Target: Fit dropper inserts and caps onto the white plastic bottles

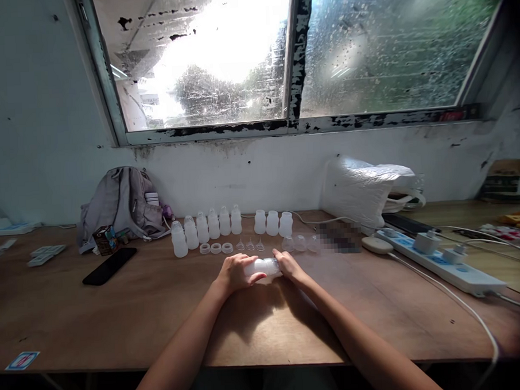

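Note:
A white baby bottle (257, 268) lies sideways between my two hands, just above the table. My left hand (235, 272) is wrapped round its body. My right hand (288, 264) grips the clear cap end at the right. Behind my left hand stands a row of capped baby bottles (201, 226). Farther right are three open bottle bodies (272, 223). In front of these rows lie three white collar rings (216, 248), three clear teats (250, 245) and three clear caps (300, 243).
At the left are a grey backpack (122, 207), a small box (106, 240) and a black phone (110, 266). At the right, a power strip (444, 264) with plugs and cables sits beside a white round device (376, 245). A white bag (358, 190) leans by the wall.

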### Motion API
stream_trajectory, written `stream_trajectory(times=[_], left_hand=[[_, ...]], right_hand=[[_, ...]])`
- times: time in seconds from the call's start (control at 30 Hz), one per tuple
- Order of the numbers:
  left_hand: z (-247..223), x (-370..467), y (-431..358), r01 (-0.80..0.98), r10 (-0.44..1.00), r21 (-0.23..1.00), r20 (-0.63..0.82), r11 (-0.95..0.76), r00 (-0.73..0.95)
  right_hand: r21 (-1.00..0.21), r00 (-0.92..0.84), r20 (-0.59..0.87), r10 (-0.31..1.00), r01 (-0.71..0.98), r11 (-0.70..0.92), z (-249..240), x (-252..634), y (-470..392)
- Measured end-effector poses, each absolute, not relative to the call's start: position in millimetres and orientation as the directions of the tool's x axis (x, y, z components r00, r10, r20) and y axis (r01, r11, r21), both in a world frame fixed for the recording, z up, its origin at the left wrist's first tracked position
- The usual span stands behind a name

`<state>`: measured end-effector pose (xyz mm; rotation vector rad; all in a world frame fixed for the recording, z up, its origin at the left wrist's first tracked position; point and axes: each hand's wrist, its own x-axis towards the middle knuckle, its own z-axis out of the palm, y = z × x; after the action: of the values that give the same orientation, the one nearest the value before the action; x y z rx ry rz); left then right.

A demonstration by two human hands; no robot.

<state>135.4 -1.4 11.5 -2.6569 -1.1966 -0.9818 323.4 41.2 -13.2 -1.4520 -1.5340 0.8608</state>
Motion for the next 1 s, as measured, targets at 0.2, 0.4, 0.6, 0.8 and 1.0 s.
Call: stream_trajectory(times=[0.2, 0.4, 0.6, 0.8, 1.0], left_hand=[[8.4, 140.9, -1.9, 0.715, 0.644, 0.182, 0.618, -0.675, 0.451], [4.8, 142.2, -0.6, 0.695, 0.644, 0.214, 0.622, -0.686, 0.444], [1.8, 141.3, 7.4, 0.674, 0.721, 0.403, 0.632, -0.62, 0.285], [-2.6, 136.6, 14.8, 0.614, 0.734, 0.436, 0.555, -0.658, 0.392], [-10.2, 123.2, 33.7, 0.753, 0.816, 0.484, 0.565, -0.446, 0.12]], right_hand=[[-0.934, -0.029, 0.036, 0.999, 0.354, 0.044, -10.5, 320.8, 40.6], [-0.981, -0.08, 0.002, 0.997, 0.194, 0.018, -0.8, 317.7, 30.0], [-0.993, -0.182, 0.049, 0.982, -0.114, 0.029, 11.4, 305.8, 13.8], [-0.969, -0.106, 0.245, 0.964, -0.019, 0.245, 21.0, 309.5, 17.7], [-0.888, 0.067, 0.434, 0.898, 0.201, 0.414, 65.0, 314.7, 62.8]])
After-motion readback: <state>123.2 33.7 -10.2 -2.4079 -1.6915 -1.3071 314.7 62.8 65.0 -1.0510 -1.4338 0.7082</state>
